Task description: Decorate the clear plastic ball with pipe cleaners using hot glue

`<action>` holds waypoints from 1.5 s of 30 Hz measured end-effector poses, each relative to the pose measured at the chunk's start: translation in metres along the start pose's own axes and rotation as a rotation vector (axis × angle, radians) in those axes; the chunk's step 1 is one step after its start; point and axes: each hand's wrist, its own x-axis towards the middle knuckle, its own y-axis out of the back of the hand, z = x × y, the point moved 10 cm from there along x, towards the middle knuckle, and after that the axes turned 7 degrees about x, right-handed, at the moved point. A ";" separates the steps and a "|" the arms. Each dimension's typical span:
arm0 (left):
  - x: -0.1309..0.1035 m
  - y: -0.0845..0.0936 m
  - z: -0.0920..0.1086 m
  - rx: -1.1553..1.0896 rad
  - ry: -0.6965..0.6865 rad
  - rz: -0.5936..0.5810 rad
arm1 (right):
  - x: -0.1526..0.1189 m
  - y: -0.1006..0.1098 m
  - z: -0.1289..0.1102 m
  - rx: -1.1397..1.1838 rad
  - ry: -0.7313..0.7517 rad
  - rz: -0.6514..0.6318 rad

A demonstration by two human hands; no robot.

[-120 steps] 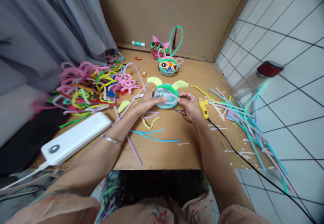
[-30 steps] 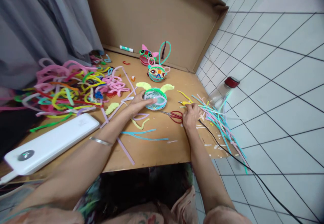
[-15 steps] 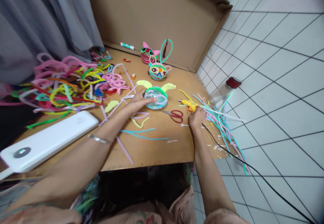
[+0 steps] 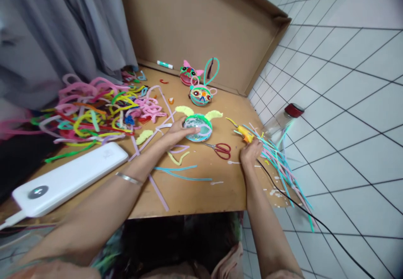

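Note:
My left hand (image 4: 180,131) holds a round craft head (image 4: 192,121) by its left side, thumb laid across the front. The head has a green and blue fuzzy rim, two pale yellow ears and a lilac loop on its face. My right hand (image 4: 252,152) is closed around the handle of a yellow glue gun (image 4: 245,134), low over the table; its nozzle points up and left. Between the hands lie red-handled scissors (image 4: 222,151), just below the craft head. Blue pipe cleaners (image 4: 185,174) lie nearer the table's front edge.
Behind stand two decorated heads, one with a looped top (image 4: 200,95), one pink-eared (image 4: 188,75). A tangled pipe cleaner pile (image 4: 91,106) and white power bank (image 4: 72,178) are left. Pipe cleaners (image 4: 283,163), a red-lidded jar (image 4: 294,110) and a black cord (image 4: 283,191) are right.
The glue gun has shifted slightly right and away, and its nozzle points more upward. My left hand keeps its hold on the craft head. The whole view has shifted a little.

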 end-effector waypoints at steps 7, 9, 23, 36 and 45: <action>-0.002 -0.003 0.010 0.050 -0.039 -0.023 | 0.003 0.000 -0.015 -0.120 -0.011 -0.053; 0.000 -0.003 0.008 0.078 -0.054 -0.025 | -0.004 0.013 -0.033 -0.089 0.075 0.012; 0.002 -0.002 0.005 0.107 -0.051 -0.032 | -0.055 -0.048 -0.149 1.290 -0.055 -0.554; 0.005 0.001 0.002 0.216 -0.081 0.011 | -0.066 -0.056 -0.146 1.323 -0.137 -0.575; 0.003 0.001 0.002 0.220 -0.094 -0.002 | -0.071 -0.053 -0.147 1.351 -0.157 -0.593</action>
